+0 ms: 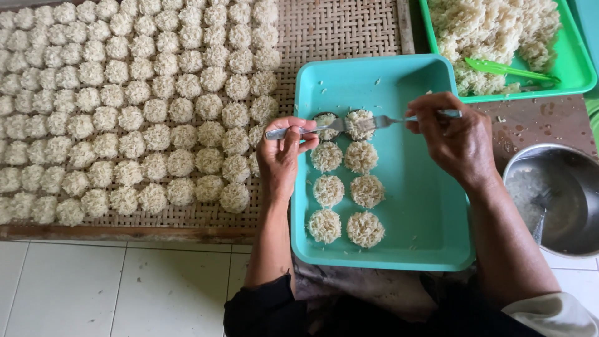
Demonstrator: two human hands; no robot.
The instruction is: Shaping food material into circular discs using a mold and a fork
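While each hand (281,153) (452,137) grips what seems cutlery (380,120), woven mat (337,31) and steel bowl (552,200) flank the tray (424,206).

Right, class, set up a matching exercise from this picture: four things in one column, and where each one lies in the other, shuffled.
Things:
1. fork
2. green scoop
3. metal bowl
4. round noodle cakes in rows

Places:
A. on the woven mat
B. in the right hand, over the teal tray
C. at the right edge, beside the teal tray
D. in the green tray of loose noodles

Pairs: 1-B, 2-D, 3-C, 4-A
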